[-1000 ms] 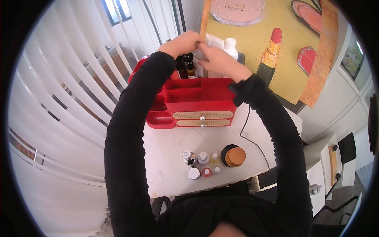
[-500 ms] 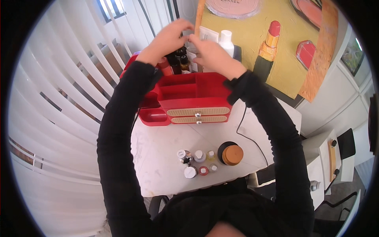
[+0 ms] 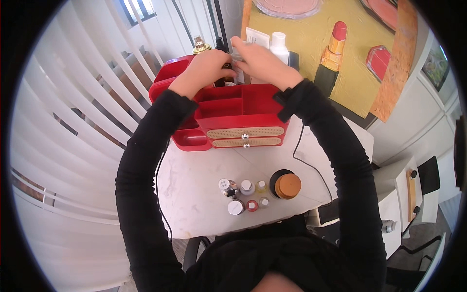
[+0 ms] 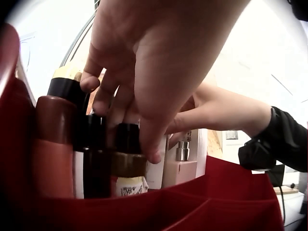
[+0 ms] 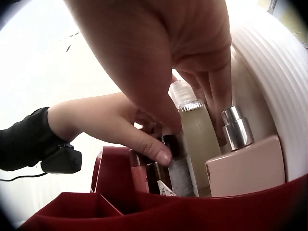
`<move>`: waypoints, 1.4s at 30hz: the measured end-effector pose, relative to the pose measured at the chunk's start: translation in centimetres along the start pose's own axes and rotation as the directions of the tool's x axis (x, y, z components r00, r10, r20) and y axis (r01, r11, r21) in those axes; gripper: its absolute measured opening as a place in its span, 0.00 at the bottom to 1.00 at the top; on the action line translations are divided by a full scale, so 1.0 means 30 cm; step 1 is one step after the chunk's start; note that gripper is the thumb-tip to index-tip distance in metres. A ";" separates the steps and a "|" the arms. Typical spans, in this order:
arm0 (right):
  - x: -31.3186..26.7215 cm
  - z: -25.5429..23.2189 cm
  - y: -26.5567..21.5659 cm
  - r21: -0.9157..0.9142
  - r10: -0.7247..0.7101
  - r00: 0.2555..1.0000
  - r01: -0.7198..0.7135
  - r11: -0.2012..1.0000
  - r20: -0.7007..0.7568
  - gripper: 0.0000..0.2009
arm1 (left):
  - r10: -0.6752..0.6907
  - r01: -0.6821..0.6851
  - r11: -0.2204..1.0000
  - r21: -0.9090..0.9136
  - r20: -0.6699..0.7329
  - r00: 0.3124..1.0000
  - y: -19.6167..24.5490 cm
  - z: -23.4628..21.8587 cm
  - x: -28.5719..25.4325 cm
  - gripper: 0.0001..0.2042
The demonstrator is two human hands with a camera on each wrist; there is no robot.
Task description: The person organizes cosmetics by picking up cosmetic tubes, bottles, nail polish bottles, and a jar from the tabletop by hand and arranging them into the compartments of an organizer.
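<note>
A red organizer [image 3: 219, 122] with two woven-front drawers stands on the table, with several bottles upright in its rear section. My left hand [image 3: 206, 68] reaches in there, thumb and fingers around the black cap of a dark bottle [image 4: 129, 163] with a white coded label. Beside it, my right hand [image 3: 265, 61] holds a clear bottle [image 5: 199, 144] of pale yellowish liquid near its top. A pink bottle with a silver neck [image 5: 248, 166] stands right of that one. Left of my left hand are a reddish-brown bottle [image 4: 55, 144] and a gold-topped bottle [image 3: 200, 46].
On the white table [image 3: 194, 204] nearer my body are several small bottles, including a silver one [image 3: 227, 187], and an amber-lidded jar [image 3: 288, 186]. A white bottle [image 3: 278, 47] stands behind the organizer, before a lipstick painting [image 3: 311, 29]. Vertical blinds [image 3: 73, 121] hang at left.
My left hand has come away from my right and down among the bottles, uncovering the gold-topped bottle. My right hand stays near the same place. The head view has shifted slightly.
</note>
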State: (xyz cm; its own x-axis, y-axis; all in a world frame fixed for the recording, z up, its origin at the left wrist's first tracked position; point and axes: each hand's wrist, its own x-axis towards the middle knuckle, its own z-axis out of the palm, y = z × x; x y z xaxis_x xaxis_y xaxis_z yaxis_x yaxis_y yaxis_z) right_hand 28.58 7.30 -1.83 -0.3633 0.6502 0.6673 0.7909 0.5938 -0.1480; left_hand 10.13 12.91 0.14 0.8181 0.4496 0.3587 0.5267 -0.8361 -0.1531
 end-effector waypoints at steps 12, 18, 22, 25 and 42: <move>-0.008 0.010 0.007 -0.013 -0.038 0.998 0.038 0.999 -0.050 0.19 | 0.088 -0.125 0.991 -0.052 -0.455 0.886 -0.108 -0.119 0.096 0.15; 0.002 0.013 0.016 0.011 -0.026 1.000 0.027 1.000 -0.017 0.19 | -0.069 0.152 0.960 -0.237 0.325 0.943 -0.145 -0.163 0.188 0.16; -0.001 0.010 0.014 0.016 -0.040 0.999 0.040 0.999 0.000 0.18 | 0.102 -0.067 0.987 -0.143 0.247 0.964 -0.178 -0.136 0.212 0.17; -0.010 0.027 0.016 -0.066 -0.008 1.000 0.010 0.998 0.026 0.17 | 0.171 -0.117 0.956 -0.269 0.186 0.967 -0.213 -0.137 0.213 0.15; 0.017 -0.008 -0.027 -0.161 0.111 0.979 -0.083 0.983 0.173 0.17 | 0.253 -0.287 0.957 -0.046 -0.356 0.900 -0.109 -0.114 0.075 0.12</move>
State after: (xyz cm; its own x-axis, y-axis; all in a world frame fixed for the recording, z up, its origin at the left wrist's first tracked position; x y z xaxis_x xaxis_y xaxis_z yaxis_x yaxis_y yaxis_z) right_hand 27.87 7.02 -1.20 -0.3530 0.7841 0.5105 0.8874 0.4535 -0.0831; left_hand 9.45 15.59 4.60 0.7870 0.0814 0.6115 0.2587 -0.9434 -0.2075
